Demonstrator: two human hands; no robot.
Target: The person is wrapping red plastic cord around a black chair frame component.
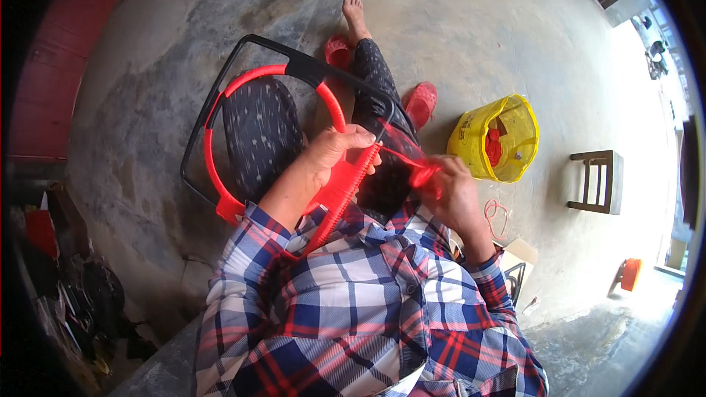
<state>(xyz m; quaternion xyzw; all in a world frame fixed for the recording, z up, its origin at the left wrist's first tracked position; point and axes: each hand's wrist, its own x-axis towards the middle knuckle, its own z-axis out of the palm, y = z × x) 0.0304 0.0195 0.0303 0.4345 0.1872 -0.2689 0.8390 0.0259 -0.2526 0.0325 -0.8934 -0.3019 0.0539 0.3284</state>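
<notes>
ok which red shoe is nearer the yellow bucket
The right-hand red shoe, close to the yellow bucket; the other shoe lies left of the leg, by the bare foot.

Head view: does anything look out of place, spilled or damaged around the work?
A loose pinkish-red strand lies on the floor beside the yellow bucket, away from the red cord in the right hand. Two red slippers lie apart, neither on the bare foot. No clear damage or spill shows.
</notes>
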